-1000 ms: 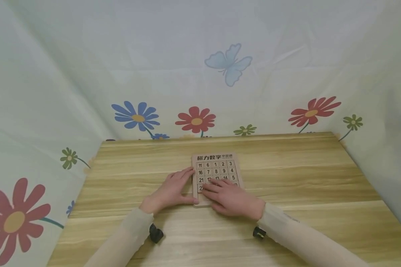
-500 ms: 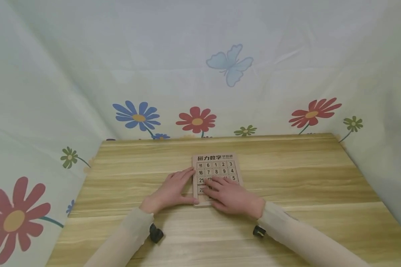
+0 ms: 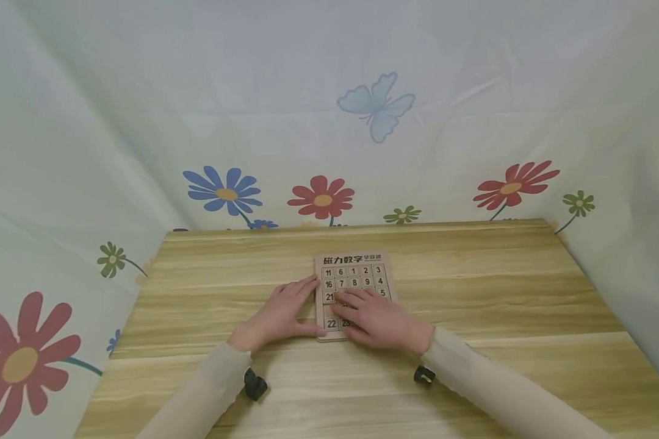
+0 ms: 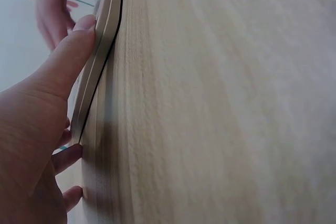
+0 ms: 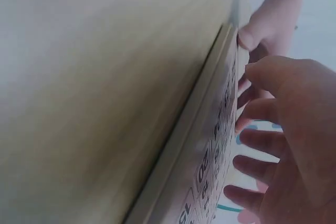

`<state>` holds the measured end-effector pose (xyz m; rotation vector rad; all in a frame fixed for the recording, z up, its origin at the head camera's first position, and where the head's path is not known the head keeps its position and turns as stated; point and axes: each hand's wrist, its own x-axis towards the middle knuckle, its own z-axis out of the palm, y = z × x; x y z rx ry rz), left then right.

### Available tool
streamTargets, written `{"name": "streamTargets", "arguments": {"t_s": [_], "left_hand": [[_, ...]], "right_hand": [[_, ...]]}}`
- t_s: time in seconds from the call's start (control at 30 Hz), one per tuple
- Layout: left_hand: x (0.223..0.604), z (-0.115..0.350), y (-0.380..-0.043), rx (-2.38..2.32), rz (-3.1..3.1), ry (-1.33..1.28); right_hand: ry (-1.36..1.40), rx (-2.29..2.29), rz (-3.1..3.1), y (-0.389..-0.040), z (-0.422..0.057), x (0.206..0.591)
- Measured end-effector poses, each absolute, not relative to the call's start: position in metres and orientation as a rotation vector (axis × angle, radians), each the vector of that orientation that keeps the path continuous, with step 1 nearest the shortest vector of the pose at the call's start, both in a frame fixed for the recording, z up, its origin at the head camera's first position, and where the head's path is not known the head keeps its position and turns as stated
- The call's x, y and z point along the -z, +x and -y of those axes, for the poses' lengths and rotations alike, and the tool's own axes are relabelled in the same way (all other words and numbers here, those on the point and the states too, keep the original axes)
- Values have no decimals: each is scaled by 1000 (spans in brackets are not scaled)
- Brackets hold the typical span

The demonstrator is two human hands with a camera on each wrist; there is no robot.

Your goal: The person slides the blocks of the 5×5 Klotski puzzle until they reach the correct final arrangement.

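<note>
A wooden sliding number puzzle [image 3: 327, 258] lies on the table, Chinese characters printed along its top and numbered tiles below. My left hand [image 3: 282, 312] rests at its left side, thumb on the lower left corner and fingertips along the edge. In the left wrist view the thumb [image 4: 73, 56] presses the board's rim. My right hand [image 3: 381, 320] lies over the lower right of the board, its spread fingers at the tiles and hiding several of them. Tile 22 [image 3: 332, 324] sits in the bottom left cell beside tile 23 [image 3: 345, 324]; the cell above tile 22 shows bare.
The wood-grain table [image 3: 225, 256] extends around the board. Behind it hangs a pale cloth [image 3: 285, 91] printed with flowers and a butterfly. A small black device is strapped at the left wrist [image 3: 255, 384] and another at the right wrist [image 3: 424, 375].
Tile 22 has slid down from the fourth row to the bottom left cell, and tile 23 now shows beside it. My right fingers shifted slightly over the tiles; the left hand stays put.
</note>
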<state>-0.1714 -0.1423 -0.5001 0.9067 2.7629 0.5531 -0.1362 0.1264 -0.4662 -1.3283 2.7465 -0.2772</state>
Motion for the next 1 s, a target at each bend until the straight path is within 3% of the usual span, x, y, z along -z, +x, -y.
{"name": "streamTargets", "arguments": {"t_s": [0.33,0.77,1.0], "left_hand": [[505,142,-172,-547,-2768,910],[501,145,-173,-525,-2770,915],[500,143,-171,-538,-2757,921]], "right_hand": [[-1272,165,-2752,-152,-120,470],[-1357,86,-2706,-138,-123,464],[-1271,161,-2723,-157,-118,460]]}}
